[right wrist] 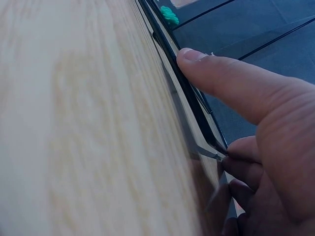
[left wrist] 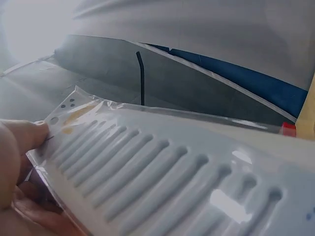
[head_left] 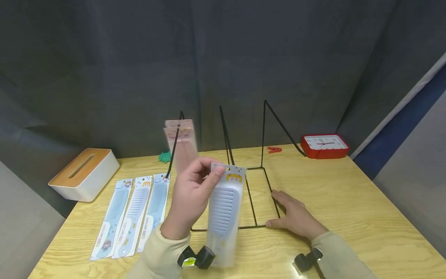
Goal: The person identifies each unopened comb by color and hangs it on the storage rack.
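Note:
My left hand (head_left: 189, 193) pinches the top of a packaged pale blue comb (head_left: 224, 209) between thumb and fingers. The pack hangs upright in front of a black wire rack (head_left: 251, 227), its header card printed with a yellow-haired cartoon figure. In the left wrist view the comb's teeth (left wrist: 147, 172) show through clear plastic. At the rack's front right corner rests my right hand (head_left: 296, 217), thumb on the front bar (right wrist: 189, 93) and fingers at the side bar. Pink packaged combs (head_left: 184, 155) hang on the rack's left prong.
Three blue packaged combs (head_left: 134, 217) lie side by side left of the rack. Behind them sits a white tissue box (head_left: 90, 182) with a wooden lid. A red clock (head_left: 325, 147), a red clip (head_left: 274, 149) and a green tangle (head_left: 164, 157) are along the back.

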Demonstrator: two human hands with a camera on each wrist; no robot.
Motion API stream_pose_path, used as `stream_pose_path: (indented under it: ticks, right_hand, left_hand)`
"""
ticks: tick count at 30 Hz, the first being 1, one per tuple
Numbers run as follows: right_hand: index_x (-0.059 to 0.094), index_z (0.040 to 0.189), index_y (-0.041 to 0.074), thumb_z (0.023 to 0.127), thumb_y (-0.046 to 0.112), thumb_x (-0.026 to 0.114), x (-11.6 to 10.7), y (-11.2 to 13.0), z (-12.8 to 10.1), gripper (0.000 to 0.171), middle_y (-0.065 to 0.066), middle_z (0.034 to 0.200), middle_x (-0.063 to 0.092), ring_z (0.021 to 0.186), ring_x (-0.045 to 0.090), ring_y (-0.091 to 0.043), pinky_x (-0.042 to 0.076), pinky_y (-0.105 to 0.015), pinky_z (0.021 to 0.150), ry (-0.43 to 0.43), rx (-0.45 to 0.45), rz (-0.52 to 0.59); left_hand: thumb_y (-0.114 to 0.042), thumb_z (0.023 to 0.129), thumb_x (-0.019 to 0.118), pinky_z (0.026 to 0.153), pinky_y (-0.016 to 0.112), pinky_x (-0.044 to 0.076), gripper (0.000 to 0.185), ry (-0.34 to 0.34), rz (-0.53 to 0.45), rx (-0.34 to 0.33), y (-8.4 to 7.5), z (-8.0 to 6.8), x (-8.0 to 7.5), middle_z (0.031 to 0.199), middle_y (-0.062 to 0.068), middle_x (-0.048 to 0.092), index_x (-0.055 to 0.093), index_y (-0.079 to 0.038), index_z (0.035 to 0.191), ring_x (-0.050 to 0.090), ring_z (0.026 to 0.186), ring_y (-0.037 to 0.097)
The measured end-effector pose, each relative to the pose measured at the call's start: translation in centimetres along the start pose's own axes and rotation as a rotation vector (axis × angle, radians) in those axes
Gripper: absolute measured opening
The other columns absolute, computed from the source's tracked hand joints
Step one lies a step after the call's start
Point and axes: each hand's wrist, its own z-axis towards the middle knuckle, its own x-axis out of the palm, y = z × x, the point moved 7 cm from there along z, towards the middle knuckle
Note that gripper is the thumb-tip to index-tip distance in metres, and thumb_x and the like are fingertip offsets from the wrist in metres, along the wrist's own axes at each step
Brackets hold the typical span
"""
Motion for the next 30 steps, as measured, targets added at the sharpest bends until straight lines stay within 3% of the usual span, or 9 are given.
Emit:
stream_pose_path:
  ticks: [7, 21, 30]
  right_hand:
    - [0.039, 0.152, 0.002, 0.073, 0.058, 0.084, 0.1, 0.1, 0.0, 0.107, -0.018, 0.159, 0.034, 0.147, 0.024, -0.044, 0.022, -0.067, 0.112, 0.008, 0.016, 0.012]
    - [0.039, 0.152, 0.002, 0.073, 0.058, 0.084, 0.0, 0.0, 0.0, 0.107, -0.018, 0.159, 0.035, 0.147, 0.025, -0.044, 0.022, -0.067, 0.112, -0.001, 0.007, -0.007]
    - [0.039, 0.153, 0.003, 0.073, 0.058, 0.083, -0.1, 0.3, 0.0, 0.107, -0.018, 0.16, 0.034, 0.147, 0.023, -0.044, 0.019, -0.069, 0.111, 0.012, 0.033, -0.003]
  left_hand:
    - [-0.005, 0.098, 0.063, 0.063, 0.029, 0.054, 0.011, -0.012, -0.055, -0.015, 0.4, 0.5, 0.6, 0.098, 0.011, 0.065, 0.063, 0.003, 0.106, 0.06, 0.084, 0.021]
    - [-0.002, 0.098, 0.062, 0.065, 0.026, 0.052, 0.01, -0.019, -0.07, 0.032, 0.2, 1.0, 1.1, 0.099, 0.005, 0.065, 0.062, 0.005, 0.105, 0.059, 0.084, 0.018]
    - [-0.011, 0.099, 0.065, 0.068, 0.026, 0.048, 0.013, -0.073, -0.038, -0.023, 2.4, 2.7, 0.8, 0.098, 0.006, 0.063, 0.063, -0.001, 0.106, 0.056, 0.083, 0.017]
